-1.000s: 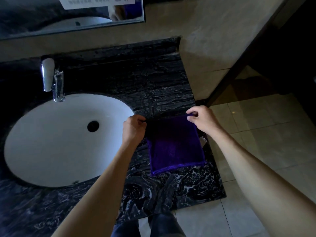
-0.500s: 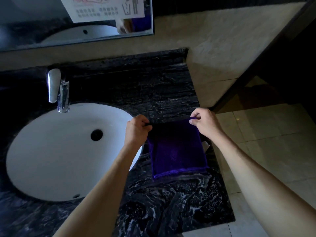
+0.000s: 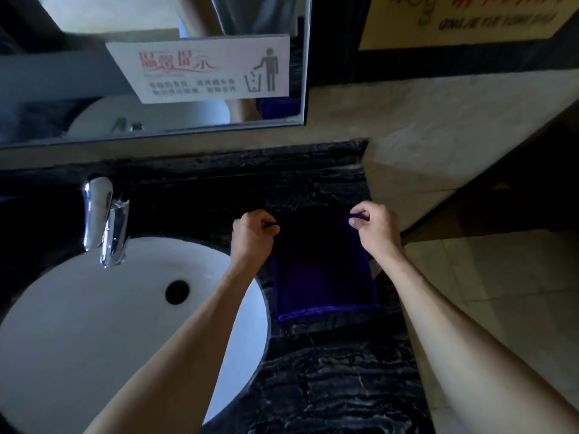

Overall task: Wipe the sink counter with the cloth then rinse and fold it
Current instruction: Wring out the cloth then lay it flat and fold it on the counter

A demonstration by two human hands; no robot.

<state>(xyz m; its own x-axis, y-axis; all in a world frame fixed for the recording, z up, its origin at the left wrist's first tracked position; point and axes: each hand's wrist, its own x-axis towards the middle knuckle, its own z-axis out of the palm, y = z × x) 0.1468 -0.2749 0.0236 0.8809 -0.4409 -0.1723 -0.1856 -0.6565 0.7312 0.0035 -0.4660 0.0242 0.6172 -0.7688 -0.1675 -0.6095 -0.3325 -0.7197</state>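
The cloth [image 3: 324, 270] is deep purple, a flat upright rectangle with a brighter hemmed bottom edge, lying on the black marble counter [image 3: 329, 380] at three o'clock of the white sink [image 3: 94, 333]; the left hand [image 3: 252, 238] and right hand [image 3: 374, 228] each pinch a top corner.

Sink basin [image 3: 78, 324] cut off left; mirror sign [image 3: 200, 70] small print blurred

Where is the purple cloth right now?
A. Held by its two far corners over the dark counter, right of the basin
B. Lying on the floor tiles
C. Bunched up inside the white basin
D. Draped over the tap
A: the left hand and right hand each pinch a far corner of the cloth, which lies over the counter beside the basin.
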